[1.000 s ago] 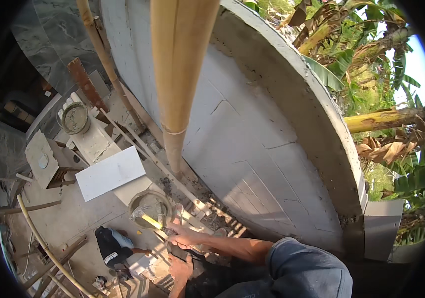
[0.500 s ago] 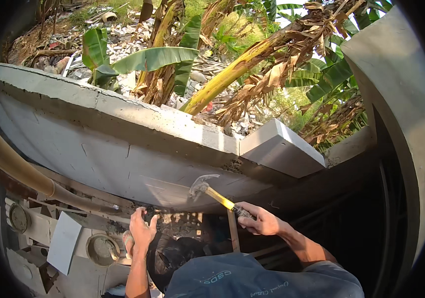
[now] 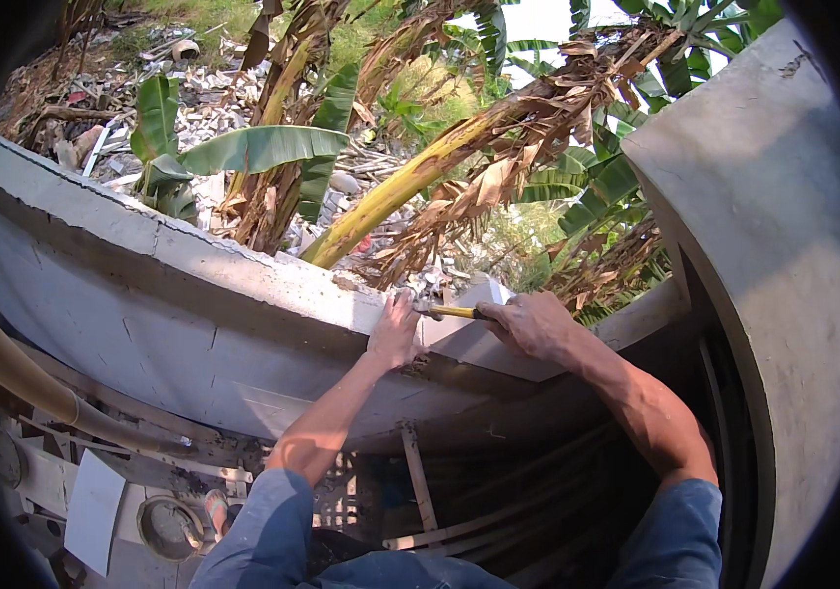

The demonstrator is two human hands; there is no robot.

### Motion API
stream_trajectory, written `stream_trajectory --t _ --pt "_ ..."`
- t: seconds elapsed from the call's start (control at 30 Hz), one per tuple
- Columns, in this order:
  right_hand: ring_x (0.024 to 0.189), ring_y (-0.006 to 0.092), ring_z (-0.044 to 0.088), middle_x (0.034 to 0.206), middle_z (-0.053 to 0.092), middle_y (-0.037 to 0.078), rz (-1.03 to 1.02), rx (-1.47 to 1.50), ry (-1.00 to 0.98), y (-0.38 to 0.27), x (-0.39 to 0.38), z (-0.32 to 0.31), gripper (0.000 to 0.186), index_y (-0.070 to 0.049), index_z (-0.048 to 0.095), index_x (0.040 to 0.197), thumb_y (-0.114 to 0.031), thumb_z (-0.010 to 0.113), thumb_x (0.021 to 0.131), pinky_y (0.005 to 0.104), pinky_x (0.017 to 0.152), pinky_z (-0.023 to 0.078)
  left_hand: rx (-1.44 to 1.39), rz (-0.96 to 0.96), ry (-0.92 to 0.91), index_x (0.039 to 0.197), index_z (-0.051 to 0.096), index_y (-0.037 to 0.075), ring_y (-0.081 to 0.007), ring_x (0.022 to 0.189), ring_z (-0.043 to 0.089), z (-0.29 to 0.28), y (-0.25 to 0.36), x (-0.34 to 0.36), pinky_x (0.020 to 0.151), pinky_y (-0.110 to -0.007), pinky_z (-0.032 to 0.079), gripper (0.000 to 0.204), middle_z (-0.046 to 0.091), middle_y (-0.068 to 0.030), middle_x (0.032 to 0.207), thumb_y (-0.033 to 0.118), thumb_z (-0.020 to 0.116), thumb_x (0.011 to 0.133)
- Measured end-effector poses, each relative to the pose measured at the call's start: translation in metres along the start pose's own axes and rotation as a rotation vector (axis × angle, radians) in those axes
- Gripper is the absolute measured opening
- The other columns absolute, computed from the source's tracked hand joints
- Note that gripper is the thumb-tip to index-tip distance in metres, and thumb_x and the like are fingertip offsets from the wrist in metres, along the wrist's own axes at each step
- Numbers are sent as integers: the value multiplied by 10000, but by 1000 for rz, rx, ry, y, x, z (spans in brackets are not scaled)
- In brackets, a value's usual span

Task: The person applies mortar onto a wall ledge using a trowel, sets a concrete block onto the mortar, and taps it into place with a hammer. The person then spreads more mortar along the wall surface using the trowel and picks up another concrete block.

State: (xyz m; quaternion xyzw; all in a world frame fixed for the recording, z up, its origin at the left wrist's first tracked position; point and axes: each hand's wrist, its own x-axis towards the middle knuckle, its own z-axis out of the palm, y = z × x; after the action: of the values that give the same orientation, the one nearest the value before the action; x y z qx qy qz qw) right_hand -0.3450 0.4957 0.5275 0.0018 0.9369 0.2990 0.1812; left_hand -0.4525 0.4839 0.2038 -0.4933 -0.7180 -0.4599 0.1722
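My right hand [image 3: 528, 324] is closed on the yellow-handled hammer [image 3: 464, 311], held level above the wall's edge. Its metal head is at the fingertips of my left hand [image 3: 395, 329], which is closed at the ledge; what it grips, if anything, is hidden. Just right of that hand, a pale block [image 3: 484, 346] sits on the curved concrete wall [image 3: 194, 250], partly behind my hands and the hammer.
A bamboo pole [image 3: 56, 393] leans at the left. Below are a bucket [image 3: 169, 535], a white board [image 3: 94, 510] and planks [image 3: 417, 476]. A curved concrete piece [image 3: 773, 245] rises at the right. Banana plants [image 3: 253, 152] and rubble lie beyond the wall.
The view has swung round to face the wall. Both hands have moved up and forward to the ledge. The hammer has risen with my right hand and now lies level beside my left hand.
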Motion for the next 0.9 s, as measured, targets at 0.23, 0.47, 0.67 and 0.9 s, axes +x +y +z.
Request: stream_trajectory --t 0.23,0.47,0.67,0.9 --pt "624 380 661 745 684 156 -32 -15 -10 1 24 11 264 -177 640 1190 -318 534 993 531 560 508 -55 -26 -54 1194 632 33 -363 1435 341 76 -36 -2 1185 -628 223 767 574 -158 1230 572 802 677" --pt "584 416 618 656 623 169 -148 30 -122 16 35 19 145 -145 575 1066 -245 561 962 516 534 492 27 78 55 1219 695 121 -290 1529 175 71 -19 4 1186 -661 201 691 612 -29 1360 616 733 738" --pt "593 360 647 758 671 138 -320 202 388 -9 47 -15 282 -177 605 1247 -268 586 982 451 498 492 63 -82 -298 1417 506 149 -324 1501 275 47 -20 13 1204 -653 81 828 549 17 1439 629 703 771" --pt "563 366 617 627 591 155 -86 15 -74 27 38 -21 282 -160 606 1227 -258 583 963 499 506 459 77 -78 -355 1409 526 159 -311 1508 263 41 -15 18 1208 -658 74 798 523 22 1471 641 671 790"
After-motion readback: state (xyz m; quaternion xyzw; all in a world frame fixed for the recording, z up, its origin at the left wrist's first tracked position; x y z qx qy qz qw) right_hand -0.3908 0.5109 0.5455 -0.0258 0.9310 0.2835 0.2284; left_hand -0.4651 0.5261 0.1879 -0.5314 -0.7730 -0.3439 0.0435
